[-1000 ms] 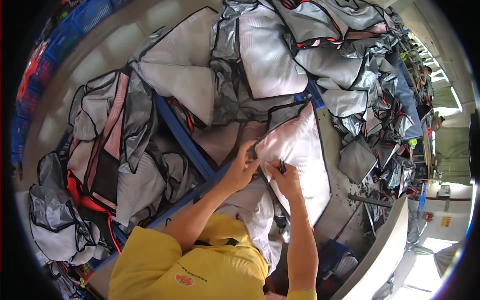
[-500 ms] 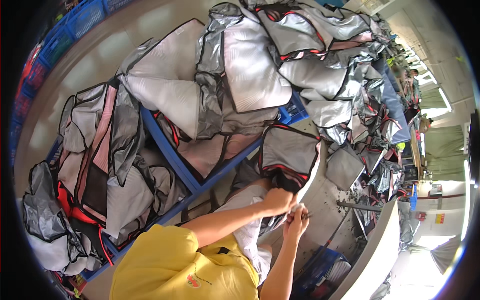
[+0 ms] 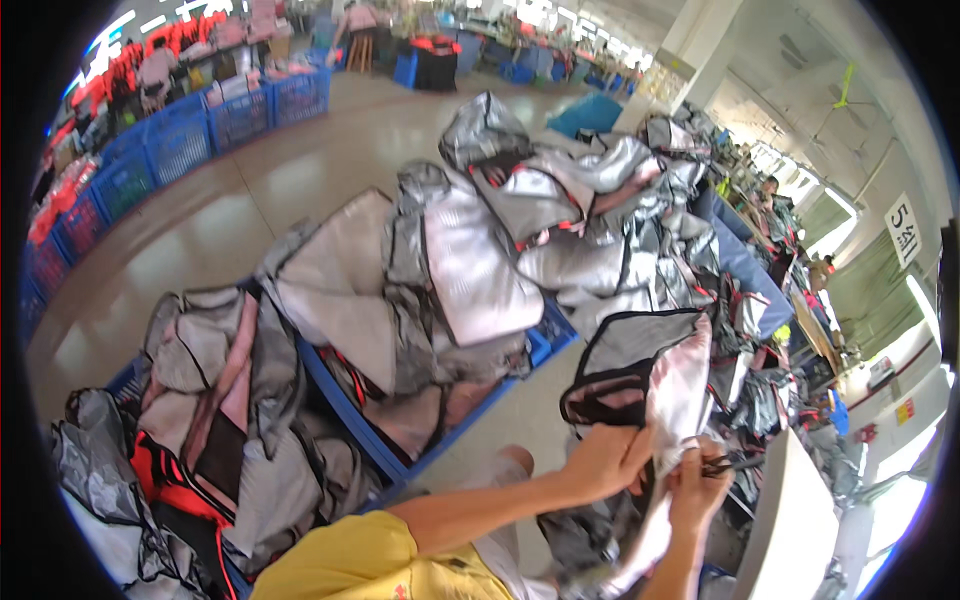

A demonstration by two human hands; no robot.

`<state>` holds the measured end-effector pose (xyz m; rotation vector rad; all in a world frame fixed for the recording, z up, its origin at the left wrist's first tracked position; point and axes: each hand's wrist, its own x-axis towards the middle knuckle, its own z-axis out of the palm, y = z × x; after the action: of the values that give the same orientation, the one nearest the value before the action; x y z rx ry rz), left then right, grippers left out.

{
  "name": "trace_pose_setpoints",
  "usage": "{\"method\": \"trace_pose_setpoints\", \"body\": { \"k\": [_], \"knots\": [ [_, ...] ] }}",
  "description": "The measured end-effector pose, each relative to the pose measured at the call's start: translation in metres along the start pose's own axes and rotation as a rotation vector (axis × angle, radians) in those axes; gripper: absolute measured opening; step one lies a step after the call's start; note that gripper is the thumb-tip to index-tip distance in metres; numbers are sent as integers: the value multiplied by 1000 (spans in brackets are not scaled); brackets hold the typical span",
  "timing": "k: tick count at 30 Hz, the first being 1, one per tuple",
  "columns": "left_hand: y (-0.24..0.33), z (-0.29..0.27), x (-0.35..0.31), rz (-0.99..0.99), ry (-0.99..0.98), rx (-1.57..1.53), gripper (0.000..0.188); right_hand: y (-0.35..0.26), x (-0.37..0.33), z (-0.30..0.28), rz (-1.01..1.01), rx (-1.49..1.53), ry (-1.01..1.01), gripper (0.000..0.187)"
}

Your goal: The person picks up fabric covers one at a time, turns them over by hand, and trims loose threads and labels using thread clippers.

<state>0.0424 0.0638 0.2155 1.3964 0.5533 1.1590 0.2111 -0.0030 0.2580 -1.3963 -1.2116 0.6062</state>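
Observation:
My left hand [image 3: 612, 462] is closed on a sewn fabric piece [image 3: 640, 345], grey with black bound edges and a pale pinkish, silvery side. The piece stands up above my hands, and its pale side hangs down between them. Close by on the right, my right hand [image 3: 698, 488] is closed around a small dark tool [image 3: 716, 466] whose thin ends poke out past the fingers; it looks like thread snips, though blur hides its exact shape. The fingers of both hands meet near the edge of the pale cloth.
Blue crates [image 3: 372, 440] heaped with silver, grey and pink sewn pieces [image 3: 480, 270] stand ahead and to the left. A white board edge [image 3: 790, 510] rises at my right. Further off are a row of blue baskets [image 3: 180, 145], a pillar [image 3: 695, 60] and workbenches with people.
The view has tilted up, showing more of the room. Both hands and the fabric piece sit further right in the picture, and more of the piece's pale side now faces me.

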Motion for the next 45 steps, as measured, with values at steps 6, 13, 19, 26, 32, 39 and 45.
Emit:
{"method": "trace_pose_setpoints", "body": {
  "k": [6, 13, 19, 26, 32, 39, 45],
  "knots": [
    [76, -82, -81, 361, 228, 609, 37, -149, 13, 54, -363, -6, -700, 7],
    [10, -160, -140, -399, 537, 432, 37, 20, -32, 198, 128, 221, -661, 15],
    [-60, -178, -167, -202, 787, 862, 46, 101, -41, 248, 240, 50, -682, 17],
    [-93, -197, -158, -316, 449, 44, 25, 120, -38, 232, 243, 29, -685, 27],
    [-102, -193, -151, -504, 389, -4, 15, 117, -42, 218, 263, -183, -657, 34],
    [-106, -187, -148, -510, 430, -105, 18, 141, -45, 218, 188, 62, -577, 34],
    [-100, -187, -150, -551, 430, -43, 21, 131, -46, 220, 165, -110, -573, 36]
  ]
}}
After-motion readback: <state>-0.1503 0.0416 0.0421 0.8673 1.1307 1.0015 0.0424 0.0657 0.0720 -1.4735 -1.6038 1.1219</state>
